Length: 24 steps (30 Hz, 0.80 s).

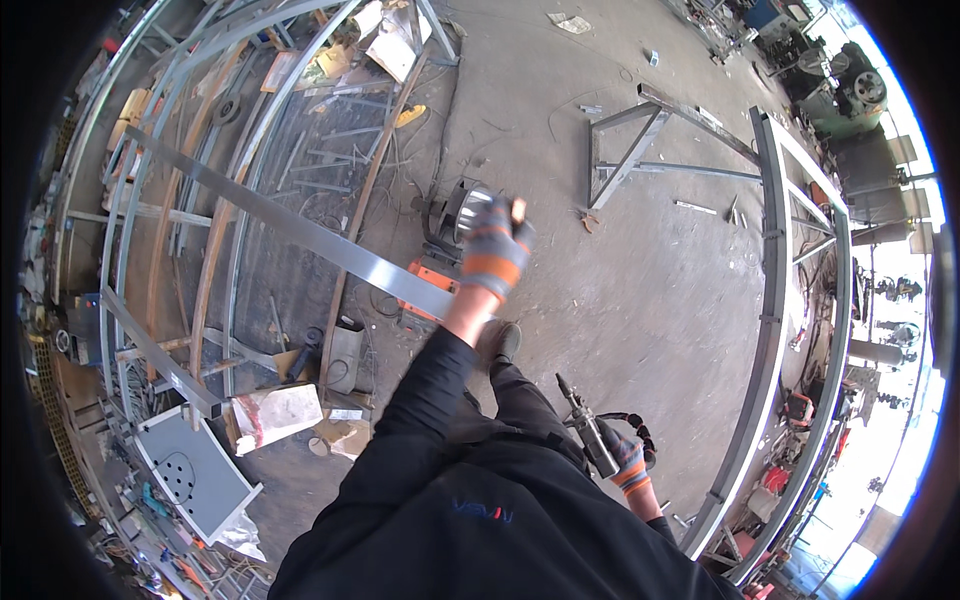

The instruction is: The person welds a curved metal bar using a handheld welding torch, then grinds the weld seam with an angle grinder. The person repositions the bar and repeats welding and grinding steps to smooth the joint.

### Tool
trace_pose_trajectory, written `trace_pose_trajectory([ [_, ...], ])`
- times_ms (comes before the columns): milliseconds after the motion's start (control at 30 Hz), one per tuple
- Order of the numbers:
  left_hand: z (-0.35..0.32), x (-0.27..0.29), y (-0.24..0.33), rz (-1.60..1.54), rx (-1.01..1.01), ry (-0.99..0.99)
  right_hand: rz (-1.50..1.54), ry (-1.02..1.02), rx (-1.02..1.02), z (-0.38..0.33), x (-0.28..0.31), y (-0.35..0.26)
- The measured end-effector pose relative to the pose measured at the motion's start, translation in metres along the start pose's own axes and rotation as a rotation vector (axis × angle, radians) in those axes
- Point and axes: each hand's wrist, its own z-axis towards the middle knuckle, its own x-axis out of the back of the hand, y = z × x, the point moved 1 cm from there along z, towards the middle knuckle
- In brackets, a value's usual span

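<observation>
My left hand (494, 248), in a grey and orange glove, is raised in front of me with its fingers curled in. A light-brown tip shows at its upper edge, and what it grips is hidden. Just behind it is a cut-off saw (466, 212) with a rounded metal guard and an orange base (424, 290); whether the hand touches it I cannot tell. A long flat metal bar (300, 224) runs from the left to the saw's base. Low at my right side, my right hand (630, 462) is wrapped round a silver, drill-like power tool (594, 438) with its narrow tip forward.
Long metal frames and rails (235, 190) fill the left, with scraps among them. A grey panel (190, 475) and a white box (277, 415) sit lower left. On the right stands a long steel frame (774, 270), with a triangular brace (640, 165) beyond. Pliers (588, 222) lie on the floor.
</observation>
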Motion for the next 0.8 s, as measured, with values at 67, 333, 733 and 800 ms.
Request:
trace_pose_trajectory([
  [67,-0.051,-0.036,0.010,-0.053,0.081,-0.106,0.053,0.020,-0.031,-0.011,-0.013,-0.006],
  [333,-0.219,-0.123,-0.074,-0.094,0.124,-0.155,0.084,-0.040,-0.079,-0.069,-0.058,0.004],
  [733,-0.380,0.164,-0.294,-1.050,0.776,0.692,-0.043,-0.113,0.075,-0.060,-0.048,-0.027],
  [800,-0.399,0.264,-0.348,-1.187,0.513,0.955,-0.064,-0.118,0.113,-0.047,-0.056,-0.041],
])
